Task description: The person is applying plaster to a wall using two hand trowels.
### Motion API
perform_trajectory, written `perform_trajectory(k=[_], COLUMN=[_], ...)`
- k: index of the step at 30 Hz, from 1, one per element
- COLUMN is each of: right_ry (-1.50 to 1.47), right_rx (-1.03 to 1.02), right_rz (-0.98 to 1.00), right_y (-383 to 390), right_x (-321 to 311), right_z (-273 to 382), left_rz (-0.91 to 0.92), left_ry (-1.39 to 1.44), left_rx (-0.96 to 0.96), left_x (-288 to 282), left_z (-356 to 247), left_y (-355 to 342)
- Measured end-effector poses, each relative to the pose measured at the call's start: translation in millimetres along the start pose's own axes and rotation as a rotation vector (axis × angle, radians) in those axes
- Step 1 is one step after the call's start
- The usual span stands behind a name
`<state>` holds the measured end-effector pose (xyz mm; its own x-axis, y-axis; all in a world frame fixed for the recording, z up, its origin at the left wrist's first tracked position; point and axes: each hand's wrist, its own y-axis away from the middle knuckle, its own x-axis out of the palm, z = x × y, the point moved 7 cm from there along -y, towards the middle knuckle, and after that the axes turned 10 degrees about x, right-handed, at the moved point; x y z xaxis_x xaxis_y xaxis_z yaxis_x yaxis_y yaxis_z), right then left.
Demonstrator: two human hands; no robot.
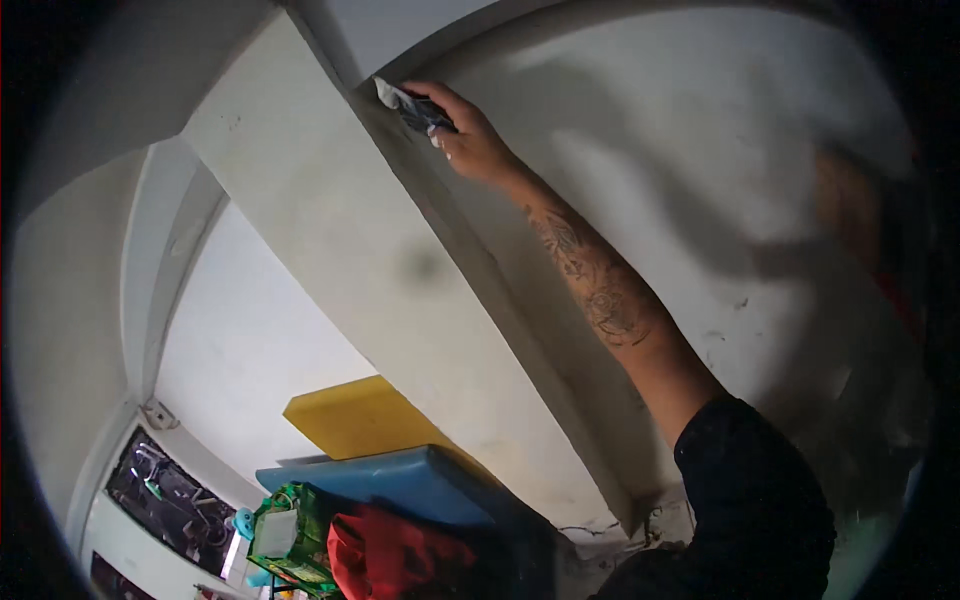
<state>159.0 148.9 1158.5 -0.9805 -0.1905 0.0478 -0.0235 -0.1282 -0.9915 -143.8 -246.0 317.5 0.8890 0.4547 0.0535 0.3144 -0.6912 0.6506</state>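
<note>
My right hand (463,128) reaches up to the top of a whitish wall, its bare forearm rising from a dark sleeve at the lower right. Its fingers are closed round a dark object with a white end (418,110); whether this is a brush or a bunched cloth I cannot tell. The white end points up and left, at the corner where the pillar (340,230), the wall (610,110) and the overhead beam (400,25) come together. Nowhere in the picture does my left hand show.
Below the pillar's left side stand a yellow board (350,418) and a blue padded slab (370,480). A green bag (283,540) and red cloth (385,555) are piled before them. At the lower left is a dark opening (170,500). Scuffs mark the wall.
</note>
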Motion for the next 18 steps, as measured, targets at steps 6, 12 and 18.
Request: perform_trajectory(k=[6, 12, 18], right_ry=[0.016, 0.025, 0.085], right_rx=[-0.077, -0.039, -0.111], right_rz=[-0.014, 0.004, -0.046], right_y=[-7.3, -10.7, -10.7], right_x=[6.7, 13.7, 20.1], right_z=[-2.9, -11.0, -7.1], left_rz=[-0.021, -0.012, -0.002], left_ry=[0.018, 0.019, 0.024], left_rx=[-0.010, -0.005, -0.008], left_x=[10.5, 19.9, 22.4], left_z=[9.0, 7.1, 9.8], left_y=[-3.4, -12.6, -13.8])
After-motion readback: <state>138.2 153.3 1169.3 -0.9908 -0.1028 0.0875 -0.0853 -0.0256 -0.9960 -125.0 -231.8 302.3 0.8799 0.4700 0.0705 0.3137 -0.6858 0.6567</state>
